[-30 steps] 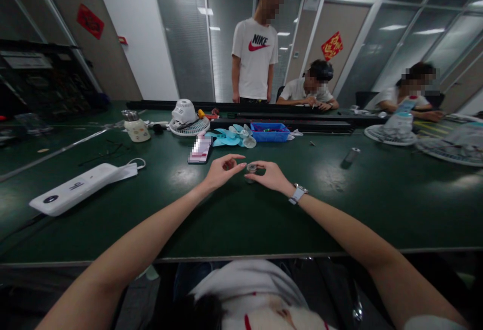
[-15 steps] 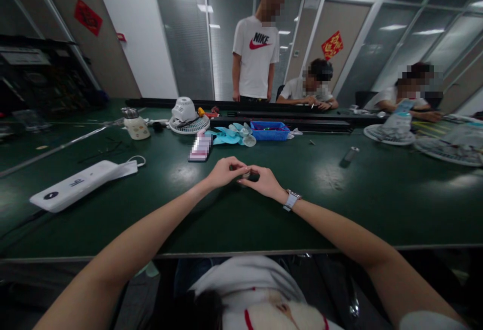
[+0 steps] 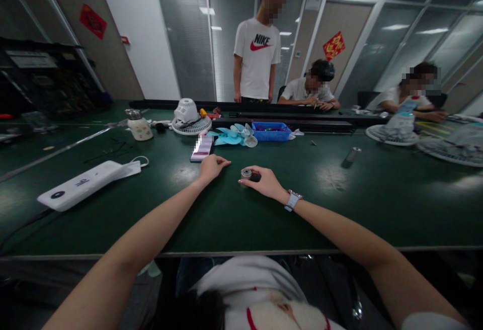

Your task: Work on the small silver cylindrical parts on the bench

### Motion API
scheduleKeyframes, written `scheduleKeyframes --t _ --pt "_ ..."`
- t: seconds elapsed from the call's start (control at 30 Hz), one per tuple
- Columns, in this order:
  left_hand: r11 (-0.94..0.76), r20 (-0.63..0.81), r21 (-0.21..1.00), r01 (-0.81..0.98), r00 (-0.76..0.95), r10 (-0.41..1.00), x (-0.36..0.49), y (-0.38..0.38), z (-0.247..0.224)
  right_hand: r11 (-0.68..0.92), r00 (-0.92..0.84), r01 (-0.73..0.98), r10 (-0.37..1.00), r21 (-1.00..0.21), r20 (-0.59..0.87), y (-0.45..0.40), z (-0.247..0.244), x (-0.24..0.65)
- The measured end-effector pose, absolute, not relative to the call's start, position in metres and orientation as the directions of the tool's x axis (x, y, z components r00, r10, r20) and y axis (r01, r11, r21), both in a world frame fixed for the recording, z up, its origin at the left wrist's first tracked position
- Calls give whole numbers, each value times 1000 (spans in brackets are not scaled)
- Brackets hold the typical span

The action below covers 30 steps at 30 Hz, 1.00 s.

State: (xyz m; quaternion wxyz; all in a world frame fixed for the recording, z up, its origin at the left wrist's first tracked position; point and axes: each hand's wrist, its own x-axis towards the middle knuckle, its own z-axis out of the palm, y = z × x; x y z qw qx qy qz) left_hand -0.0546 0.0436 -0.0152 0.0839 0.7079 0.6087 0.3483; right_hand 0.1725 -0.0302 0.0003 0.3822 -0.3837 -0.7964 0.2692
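Note:
Between the thumb and fingers of my right hand [image 3: 266, 183] is a small grey metal cylinder [image 3: 246, 174], upright on the green table [image 3: 226, 224]. Its round top, with a dark centre, faces up. My left hand [image 3: 212, 168] is apart from it, to the left, with thumb and fingertips pressed together in a pinch. Anything in that pinch is too small to make out. Just behind the left hand lies a phone [image 3: 202, 148]. A similar metal cylinder [image 3: 353, 154] stands farther off to the right.
A white power strip [image 3: 88, 185] lies on the left. Farther back are a flask [image 3: 139, 126], a white fan part [image 3: 186, 113], light-blue fan blades [image 3: 231, 135] and a blue tray [image 3: 271, 138]. Fan parts [image 3: 392, 135] lie at right. Several people are across the table.
My left hand has moved left, off the metal cylinder, and its top now shows. The right hand keeps its hold in nearly the same place.

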Motion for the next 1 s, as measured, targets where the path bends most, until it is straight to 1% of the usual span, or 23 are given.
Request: scheduleKeyframes --t 0.1,0.17,0.23,0.3,0.4,0.5,0.63,0.7,0.73,0.8,0.83,0.87,0.9,0.93,0.97,1.0 --pt "-258 370 559 788 42 928 -57 47 -21 519 -352 375 846 -768 400 -17 -1 182" --pt "-275 388 592 758 31 921 -57 48 -22 483 -229 406 875 -776 426 3 1 201" --pt "-264 399 631 730 -13 917 -56 49 -22 433 -55 521 877 -735 478 28 3 231" --pt "-249 400 658 711 -50 915 -56 49 -22 335 110 671 837 -662 535 52 5 267" --pt "-239 384 682 691 -61 921 -56 48 -21 158 259 788 792 -595 553 76 3 315" --pt "-245 382 700 671 -63 922 -56 47 -20 48 301 820 811 -570 501 87 -6 344" --pt "-249 383 713 655 -66 922 -56 47 -19 -5 307 815 852 -579 424 90 -15 358" --pt "-248 385 723 645 -77 920 -56 47 -19 -28 329 829 833 -559 445 85 -11 353" --pt "-243 385 729 640 -89 919 -56 48 -19 -33 340 850 797 -526 499 80 -6 346" --pt "-224 382 741 633 -123 916 -55 48 -19 -1 311 904 689 -428 655 68 6 323" --pt "-215 381 744 632 -138 914 -55 48 -19 52 258 924 645 -378 719 60 12 306" --pt "-209 381 747 632 -149 913 -55 48 -19 138 182 930 632 -341 753 53 17 286" --pt "-205 381 748 631 -156 911 -55 48 -18 249 87 911 661 -328 745 47 20 265" --pt "-202 382 749 631 -162 910 -55 47 -18 371 -43 866 723 -335 690 43 21 242" --pt "-200 382 749 632 -164 909 -55 47 -18 473 -193 798 788 -374 585 40 19 220" --pt "-201 384 746 634 -165 908 -55 47 -18 520 -303 734 826 -437 475 39 16 199"
